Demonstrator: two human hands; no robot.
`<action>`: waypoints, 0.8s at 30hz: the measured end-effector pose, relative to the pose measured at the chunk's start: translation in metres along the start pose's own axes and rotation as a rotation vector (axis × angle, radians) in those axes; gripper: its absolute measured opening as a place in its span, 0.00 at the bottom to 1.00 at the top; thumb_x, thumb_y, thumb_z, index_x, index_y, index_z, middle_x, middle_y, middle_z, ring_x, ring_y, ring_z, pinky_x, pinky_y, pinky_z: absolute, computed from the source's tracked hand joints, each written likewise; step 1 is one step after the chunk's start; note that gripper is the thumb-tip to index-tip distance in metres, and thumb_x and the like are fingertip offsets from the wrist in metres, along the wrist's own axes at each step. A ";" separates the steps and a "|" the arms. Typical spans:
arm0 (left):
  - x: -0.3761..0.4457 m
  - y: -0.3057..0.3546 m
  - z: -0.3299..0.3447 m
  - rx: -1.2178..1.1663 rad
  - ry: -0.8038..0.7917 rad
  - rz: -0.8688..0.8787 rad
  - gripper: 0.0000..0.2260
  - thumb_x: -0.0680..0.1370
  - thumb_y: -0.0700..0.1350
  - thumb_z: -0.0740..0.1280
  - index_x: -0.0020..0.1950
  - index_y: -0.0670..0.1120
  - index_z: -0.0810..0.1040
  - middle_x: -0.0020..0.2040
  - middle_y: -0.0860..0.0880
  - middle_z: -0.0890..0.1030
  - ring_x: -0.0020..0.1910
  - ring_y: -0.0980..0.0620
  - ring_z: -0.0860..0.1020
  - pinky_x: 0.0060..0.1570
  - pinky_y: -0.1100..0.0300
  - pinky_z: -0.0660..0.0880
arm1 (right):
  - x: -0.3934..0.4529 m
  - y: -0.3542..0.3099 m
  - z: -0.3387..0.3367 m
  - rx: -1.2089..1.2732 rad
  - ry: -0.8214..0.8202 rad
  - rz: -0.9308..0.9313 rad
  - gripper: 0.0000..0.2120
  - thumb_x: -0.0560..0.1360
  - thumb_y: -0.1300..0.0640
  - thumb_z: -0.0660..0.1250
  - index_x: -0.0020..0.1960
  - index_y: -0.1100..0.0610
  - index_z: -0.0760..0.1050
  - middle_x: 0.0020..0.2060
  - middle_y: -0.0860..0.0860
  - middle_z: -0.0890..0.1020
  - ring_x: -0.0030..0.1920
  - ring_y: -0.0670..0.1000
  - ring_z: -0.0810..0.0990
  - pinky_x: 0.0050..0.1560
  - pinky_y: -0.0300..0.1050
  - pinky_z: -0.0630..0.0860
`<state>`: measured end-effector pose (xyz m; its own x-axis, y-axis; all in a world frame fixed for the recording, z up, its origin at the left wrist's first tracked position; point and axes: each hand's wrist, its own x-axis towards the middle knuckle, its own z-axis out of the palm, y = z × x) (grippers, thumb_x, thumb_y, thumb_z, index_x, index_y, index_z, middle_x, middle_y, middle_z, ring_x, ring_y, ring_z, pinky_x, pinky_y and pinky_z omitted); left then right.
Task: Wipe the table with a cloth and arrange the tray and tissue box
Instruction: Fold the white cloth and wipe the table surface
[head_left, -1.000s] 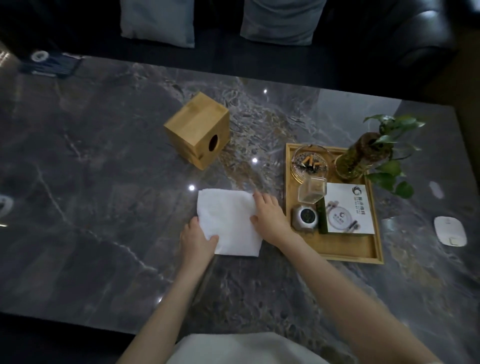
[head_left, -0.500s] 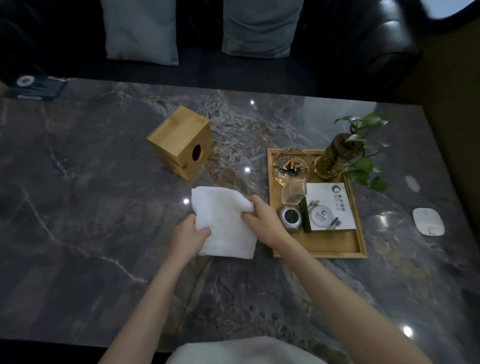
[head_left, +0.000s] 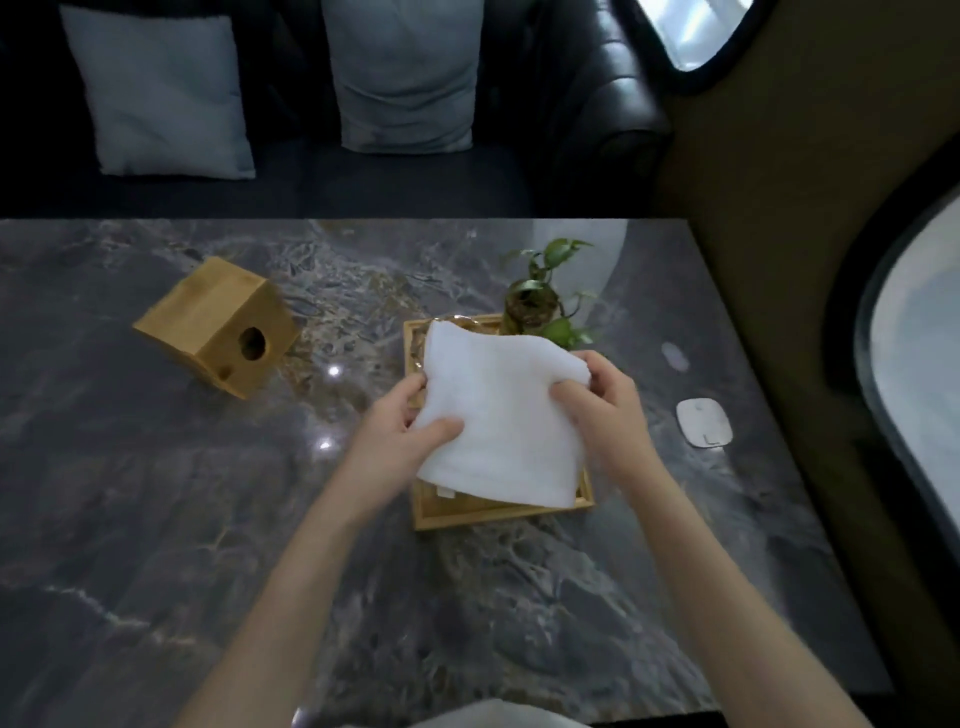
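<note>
A folded white cloth (head_left: 506, 415) hangs in the air above the wooden tray (head_left: 478, 514). My left hand (head_left: 400, 431) grips its left edge and my right hand (head_left: 605, 405) grips its right upper corner. The cloth hides most of the tray and what stands in it; only the tray's front and left rim show. A wooden tissue box (head_left: 218, 325) lies tipped on its side on the dark marble table (head_left: 156, 519), left of the tray, its round hole facing me.
A potted green plant (head_left: 540, 301) stands at the tray's far end. A small white flat device (head_left: 704, 421) lies on the table to the right. A dark sofa with two grey cushions (head_left: 405, 78) runs behind the table.
Both hands have lifted the cloth off the table and carried it right, over the tray. The camera view has swung to the right.
</note>
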<state>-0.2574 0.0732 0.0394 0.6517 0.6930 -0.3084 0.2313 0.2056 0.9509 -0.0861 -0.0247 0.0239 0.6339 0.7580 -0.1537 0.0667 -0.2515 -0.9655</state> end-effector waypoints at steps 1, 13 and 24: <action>0.002 0.005 0.015 -0.019 -0.035 0.007 0.16 0.74 0.38 0.67 0.56 0.55 0.72 0.51 0.55 0.81 0.45 0.58 0.82 0.40 0.66 0.78 | 0.000 0.002 -0.015 0.020 0.033 0.031 0.07 0.63 0.59 0.61 0.40 0.57 0.74 0.33 0.51 0.73 0.34 0.47 0.69 0.31 0.39 0.65; 0.043 0.018 0.181 -0.097 -0.193 -0.029 0.14 0.74 0.37 0.67 0.58 0.50 0.74 0.55 0.48 0.81 0.50 0.53 0.81 0.48 0.58 0.79 | 0.008 0.088 -0.149 0.545 0.038 0.566 0.10 0.72 0.60 0.64 0.52 0.61 0.75 0.48 0.62 0.80 0.48 0.60 0.80 0.51 0.56 0.77; 0.093 0.010 0.270 -0.447 -0.248 -0.172 0.14 0.72 0.39 0.67 0.54 0.52 0.75 0.49 0.51 0.83 0.47 0.53 0.83 0.42 0.60 0.81 | 0.015 0.131 -0.200 1.392 -0.131 0.410 0.43 0.69 0.35 0.64 0.72 0.61 0.59 0.68 0.64 0.68 0.65 0.65 0.69 0.63 0.64 0.69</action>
<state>0.0013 -0.0468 0.0135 0.7951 0.4501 -0.4064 0.0552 0.6137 0.7876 0.0860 -0.1668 -0.0623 0.3458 0.8454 -0.4070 -0.9316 0.2578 -0.2562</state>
